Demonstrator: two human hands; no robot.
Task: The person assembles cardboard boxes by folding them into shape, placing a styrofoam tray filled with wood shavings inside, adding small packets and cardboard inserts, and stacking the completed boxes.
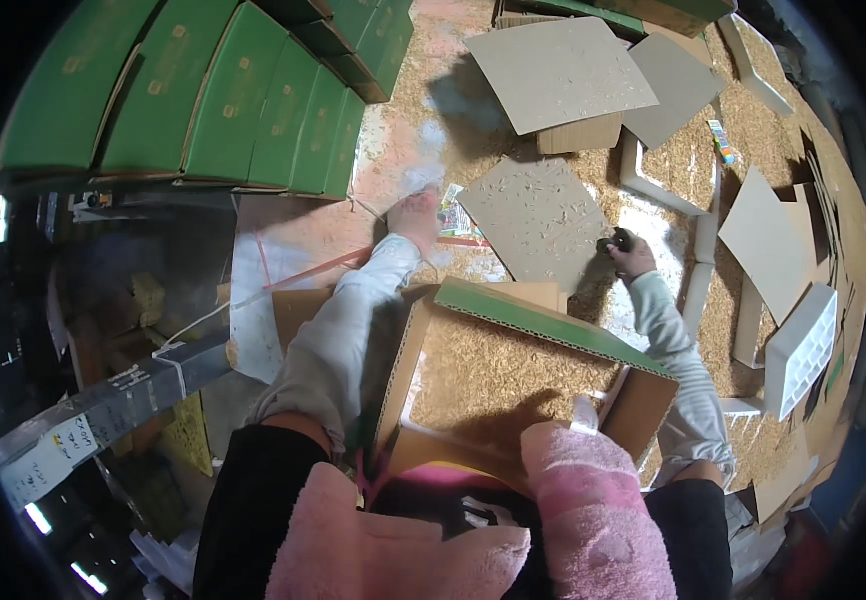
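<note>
Currently, left hand (415, 218): low over the worktable (383, 145), toward its left edge, blurred; whether its fingers are open or curled I cannot tell.
Right hand (635, 258): gripping a small dark object (615, 240), too small to identify, at the right corner of the grey board.
Grey board (528, 225): lying flat between the two hands, around the worktable's middle, with wood shavings scattered over it.
Colourful packet (450, 212): just beside the left hand, by the left corner of the grey board.
Open carton (643, 408): at the near edge, between the forearms, with a green flap and shavings inside.
Green boxes (238, 115): standing in a row at the far left corner.
Loose sheets (563, 75): grey, overlapping near the far edge, one above a brown cardboard piece.
White tray (801, 350): tilted up near the right edge, its gridded side showing.
Bright small packet (721, 142): on shavings toward the far right corner.
Pink towel (603, 500): below the carton, in front of the person.
</note>
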